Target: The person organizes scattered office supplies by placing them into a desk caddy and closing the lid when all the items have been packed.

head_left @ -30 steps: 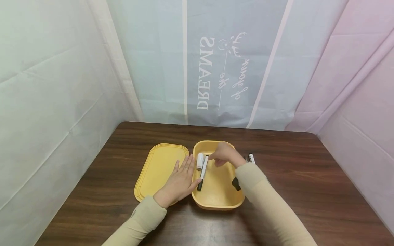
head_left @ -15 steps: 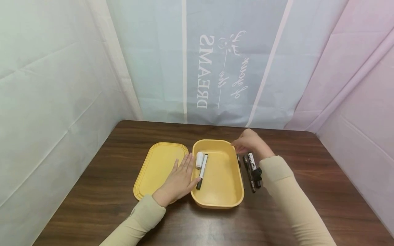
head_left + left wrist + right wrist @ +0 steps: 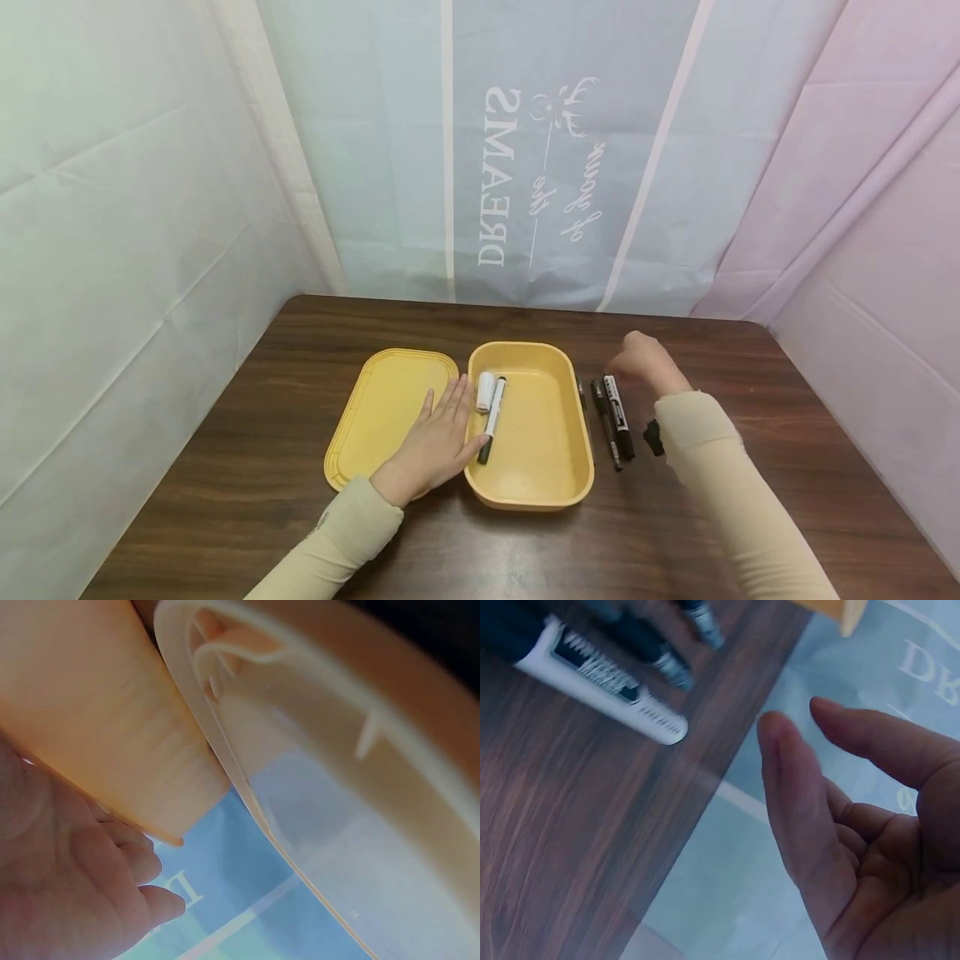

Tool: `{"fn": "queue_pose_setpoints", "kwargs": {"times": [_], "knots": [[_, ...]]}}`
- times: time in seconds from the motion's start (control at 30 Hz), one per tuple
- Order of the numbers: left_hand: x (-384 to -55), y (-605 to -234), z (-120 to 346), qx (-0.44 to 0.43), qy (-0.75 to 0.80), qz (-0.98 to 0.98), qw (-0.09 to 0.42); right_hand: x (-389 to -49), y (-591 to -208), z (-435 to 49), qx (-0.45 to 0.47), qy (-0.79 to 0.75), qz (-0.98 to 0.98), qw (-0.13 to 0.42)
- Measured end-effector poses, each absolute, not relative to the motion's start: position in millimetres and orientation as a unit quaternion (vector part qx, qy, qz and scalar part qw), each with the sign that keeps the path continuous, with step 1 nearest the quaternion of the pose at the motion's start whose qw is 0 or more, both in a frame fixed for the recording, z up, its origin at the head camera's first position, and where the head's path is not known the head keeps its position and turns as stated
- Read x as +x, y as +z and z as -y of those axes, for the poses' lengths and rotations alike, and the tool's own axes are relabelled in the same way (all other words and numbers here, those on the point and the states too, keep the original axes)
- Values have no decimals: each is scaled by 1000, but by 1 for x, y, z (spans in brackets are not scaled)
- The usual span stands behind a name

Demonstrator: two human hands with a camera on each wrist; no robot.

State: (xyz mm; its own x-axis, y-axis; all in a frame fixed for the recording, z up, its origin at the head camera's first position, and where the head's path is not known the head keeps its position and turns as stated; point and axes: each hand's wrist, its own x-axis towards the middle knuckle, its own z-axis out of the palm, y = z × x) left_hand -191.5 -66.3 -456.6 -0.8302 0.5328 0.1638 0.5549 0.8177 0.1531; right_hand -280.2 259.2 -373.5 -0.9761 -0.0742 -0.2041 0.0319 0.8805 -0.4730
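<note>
A yellow plastic box (image 3: 536, 437) stands on the table. My left hand (image 3: 431, 437) rests along its left wall with fingers straight; the left wrist view shows this hand (image 3: 79, 877) beside the wall. Inside the box lie a black-and-white marker (image 3: 492, 423) and a short white cylinder (image 3: 484, 392), both toward the left. My right hand (image 3: 643, 362) hovers just beyond several pens at the box's right. Nothing sits between its parted thumb and finger in the right wrist view. Nearest to it is a thick white marker (image 3: 604, 686) with a black end; a slim black pen (image 3: 606, 423) lies alongside.
A yellow lid (image 3: 382, 408) lies flat to the left of the box, partly under the left hand. Another dark pen (image 3: 582, 393) lies close against the box's right side. A printed cloth (image 3: 525, 167) hangs behind the table's far edge.
My right hand has come out of the box and moved right, past its rim, to above the far ends of the pens. The left hand has stayed in place.
</note>
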Motion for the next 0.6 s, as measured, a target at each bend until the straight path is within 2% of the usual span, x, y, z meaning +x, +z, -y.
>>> {"fn": "queue_pose_setpoints", "kwargs": {"times": [0.3, 0.6], "knots": [[-191, -456, 66, -284, -112, 951, 54, -274, -386, -261, 30, -154, -982, 107], [-192, -458, 65, -279, -126, 950, 51, -272, -407, -260, 49, -152, -980, 121]]}}
